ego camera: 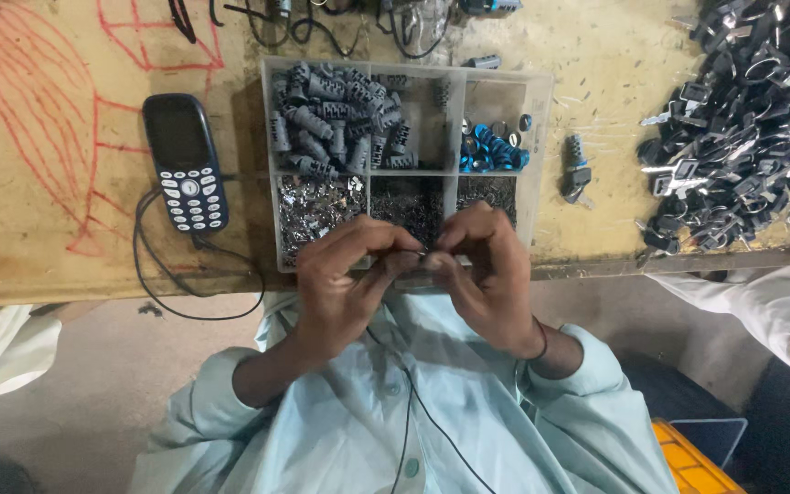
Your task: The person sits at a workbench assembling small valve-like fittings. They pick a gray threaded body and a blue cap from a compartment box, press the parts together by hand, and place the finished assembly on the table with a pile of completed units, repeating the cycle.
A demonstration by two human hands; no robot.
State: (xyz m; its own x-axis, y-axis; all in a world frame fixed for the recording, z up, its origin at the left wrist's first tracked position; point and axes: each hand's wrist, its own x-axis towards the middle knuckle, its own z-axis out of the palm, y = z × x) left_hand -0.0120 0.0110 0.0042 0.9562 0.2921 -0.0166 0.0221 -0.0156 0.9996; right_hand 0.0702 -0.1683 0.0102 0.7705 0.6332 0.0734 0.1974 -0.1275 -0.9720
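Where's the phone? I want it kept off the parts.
The dark keypad phone lies on the wooden table, left of the compartment tray.

My tabletop (66,238) is rough, scuffed wood, and the divided tray (541,137) looks like cloudy translucent plastic. The blue rings (491,151) shine like glossy metal; my shirt (340,430) is soft matt cloth.

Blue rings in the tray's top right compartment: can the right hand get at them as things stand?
Probably yes. The blue rings lie uncovered in the open tray, just beyond the right hand. But that hand is pinching a small part together with the left hand, so it isn't free.
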